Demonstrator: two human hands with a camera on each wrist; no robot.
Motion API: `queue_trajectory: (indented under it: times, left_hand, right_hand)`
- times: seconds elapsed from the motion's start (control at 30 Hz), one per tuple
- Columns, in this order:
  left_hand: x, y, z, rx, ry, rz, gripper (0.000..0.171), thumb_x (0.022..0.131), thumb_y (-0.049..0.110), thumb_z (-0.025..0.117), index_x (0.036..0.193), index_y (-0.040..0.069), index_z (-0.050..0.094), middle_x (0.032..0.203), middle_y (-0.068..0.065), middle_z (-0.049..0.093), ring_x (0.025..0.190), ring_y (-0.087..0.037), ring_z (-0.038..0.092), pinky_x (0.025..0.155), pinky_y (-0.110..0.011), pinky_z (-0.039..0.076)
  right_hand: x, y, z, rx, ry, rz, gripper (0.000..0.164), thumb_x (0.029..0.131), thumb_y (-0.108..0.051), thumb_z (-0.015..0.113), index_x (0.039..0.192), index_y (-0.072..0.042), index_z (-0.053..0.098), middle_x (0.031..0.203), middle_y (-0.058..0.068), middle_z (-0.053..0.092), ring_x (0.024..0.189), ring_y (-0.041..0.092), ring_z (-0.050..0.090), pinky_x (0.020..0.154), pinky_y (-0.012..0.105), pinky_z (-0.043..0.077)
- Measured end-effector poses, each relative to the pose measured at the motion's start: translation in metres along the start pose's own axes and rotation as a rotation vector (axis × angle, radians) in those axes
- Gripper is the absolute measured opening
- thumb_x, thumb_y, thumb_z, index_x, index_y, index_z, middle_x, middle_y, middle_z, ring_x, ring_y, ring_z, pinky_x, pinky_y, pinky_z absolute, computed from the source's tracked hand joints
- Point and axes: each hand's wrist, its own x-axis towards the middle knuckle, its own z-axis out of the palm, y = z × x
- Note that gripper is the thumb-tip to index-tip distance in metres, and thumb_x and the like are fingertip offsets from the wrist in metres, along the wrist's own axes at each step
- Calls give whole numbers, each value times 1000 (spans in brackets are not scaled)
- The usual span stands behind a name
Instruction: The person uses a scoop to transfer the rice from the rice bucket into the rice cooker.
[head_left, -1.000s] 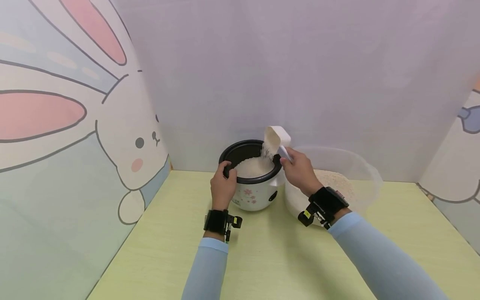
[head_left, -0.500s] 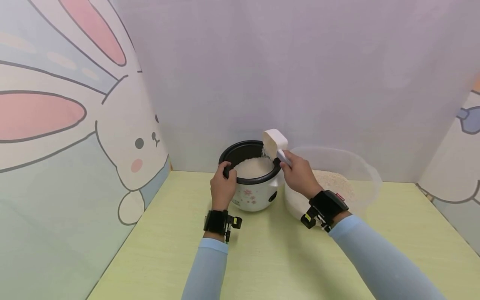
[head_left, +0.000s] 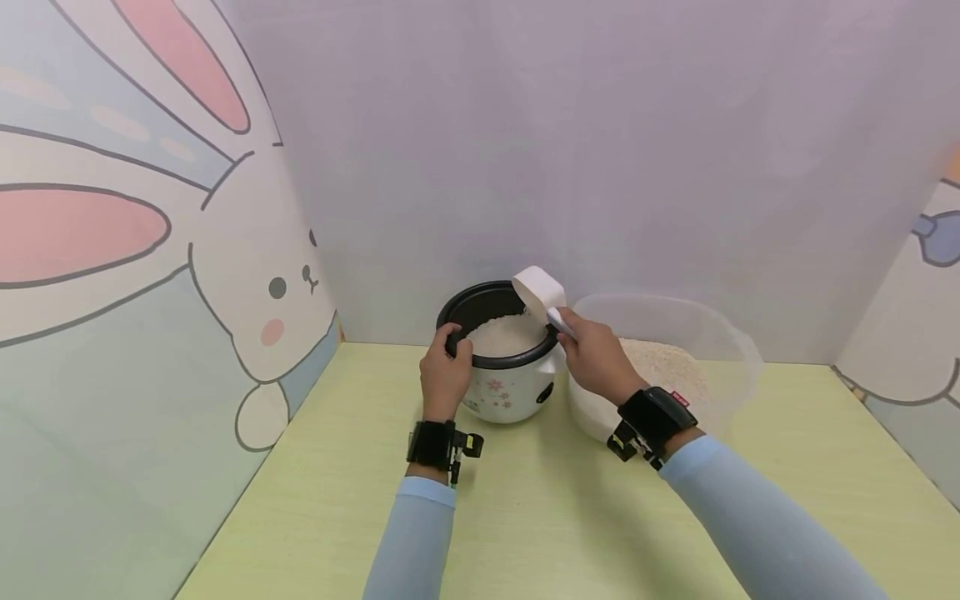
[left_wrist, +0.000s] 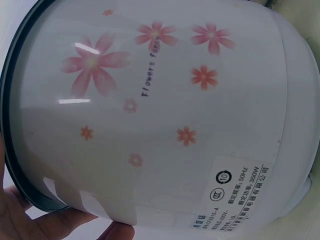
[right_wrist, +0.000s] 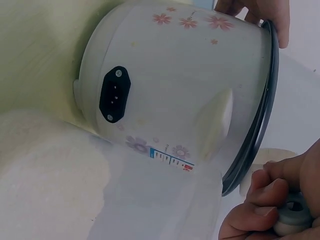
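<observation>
A white rice cooker (head_left: 498, 398) with pink flowers and a black rim stands at the back of the table, its lid off and white rice (head_left: 504, 336) inside. My left hand (head_left: 444, 375) grips the near-left rim, thumb and fingers on either side; the left wrist view shows fingers (left_wrist: 60, 222) along the cooker's edge. My right hand (head_left: 596, 354) holds a white scoop (head_left: 542, 287) by its handle. The scoop is tipped over the cooker's right rim, mouth facing down and left. In the right wrist view the fingers curl round the grey-blue handle end (right_wrist: 294, 215).
Right of the cooker stands a large clear plastic tub (head_left: 738, 342) holding more rice (head_left: 667, 367), partly behind my right forearm. A black power socket (right_wrist: 115, 95) sits on the cooker's side. A pale wall (head_left: 420, 167) rises directly behind; rabbit-printed panels (head_left: 255, 292) flank the table.
The scoop has moved left and down toward the cooker while tipping further. The stream of rice falling from it has thinned out. My left hand and the cooker stay in place.
</observation>
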Motion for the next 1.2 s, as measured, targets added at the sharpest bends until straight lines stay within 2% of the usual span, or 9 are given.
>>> queue_trajectory:
  times: [0.13, 0.33, 0.57, 0.8, 1.03, 1.2]
  left_hand:
    - [-1, 1, 0, -5, 0, 19, 39, 100, 28, 50, 133, 13, 64, 80, -10, 57, 58, -20, 38, 57, -35, 32]
    - [-1, 0, -1, -7, -3, 20, 39, 99, 27, 49, 132, 12, 64, 71, -7, 48, 55, -18, 34, 56, -34, 30]
    - [0, 0, -1, -5, 0, 23, 41, 99, 28, 49, 133, 11, 64, 75, -8, 54, 57, -19, 37, 57, -35, 31]
    - [0, -1, 0, -21, -4, 35, 40, 100, 26, 49, 133, 10, 64, 71, -6, 49, 56, -19, 35, 56, -35, 30]
    - [2, -1, 1, -8, 3, 24, 39, 99, 26, 51, 133, 12, 64, 79, -10, 56, 59, -20, 39, 57, -35, 32]
    - [1, -1, 1, 4, -4, 12, 41, 99, 28, 49, 134, 11, 64, 81, -11, 57, 59, -20, 39, 57, -35, 33]
  right_hand:
    - [-3, 2, -1, -26, 8, -30, 45, 105, -4, 51, 149, 4, 45, 120, 31, 66, 100, 41, 66, 82, 53, 49]
    - [-7, 6, -3, -34, 33, -61, 44, 105, -2, 51, 148, 4, 46, 117, 30, 66, 98, 40, 66, 84, 54, 49]
    - [-13, 20, -18, -13, 63, -17, 49, 106, -3, 48, 153, 7, 39, 130, 37, 59, 111, 48, 63, 86, 57, 48]
    - [-27, 48, -41, -75, 58, 33, 49, 105, -1, 48, 152, 10, 37, 124, 40, 60, 105, 52, 63, 82, 59, 46]
    - [-42, 74, -57, -107, -46, 110, 46, 105, -2, 48, 148, 11, 41, 127, 39, 58, 96, 45, 63, 76, 52, 42]
    - [-46, 87, -61, -149, -143, 171, 32, 102, -2, 48, 130, 13, 53, 114, 37, 62, 79, 35, 59, 68, 46, 43]
